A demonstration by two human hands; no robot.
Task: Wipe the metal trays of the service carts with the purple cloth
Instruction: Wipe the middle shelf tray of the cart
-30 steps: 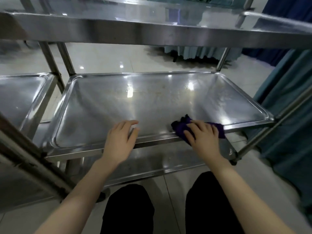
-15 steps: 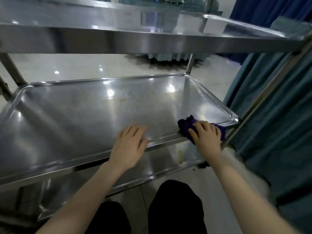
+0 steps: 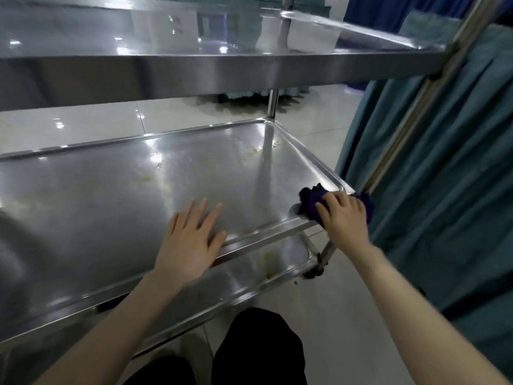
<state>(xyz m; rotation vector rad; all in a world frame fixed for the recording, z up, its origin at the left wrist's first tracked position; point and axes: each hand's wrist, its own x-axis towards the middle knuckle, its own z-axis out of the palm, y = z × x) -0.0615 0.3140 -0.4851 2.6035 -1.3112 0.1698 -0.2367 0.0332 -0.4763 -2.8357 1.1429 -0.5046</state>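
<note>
The middle metal tray [image 3: 116,195] of a service cart fills the view, with small yellowish specks near its far right corner. My right hand [image 3: 344,220] grips the bunched purple cloth [image 3: 312,200] and presses it on the tray's near right corner, over the rim. My left hand [image 3: 191,240] lies flat with fingers spread on the tray by the front rim. The top tray [image 3: 194,70] spans the view above. A lower tray [image 3: 277,262] with yellow stains shows below the front rim.
Teal curtains [image 3: 433,190] hang close on the right, behind a slanted cart post [image 3: 416,112]. A far cart post [image 3: 273,104] stands at the tray's back right corner. Tiled floor [image 3: 319,315] lies below, and my dark-clothed knees [image 3: 258,348] are under the tray.
My right hand has slid the purple cloth rightward along the front rim to the tray's near right corner. My left hand stayed flat on the tray. The view swung right; the neighbouring cart left view.
</note>
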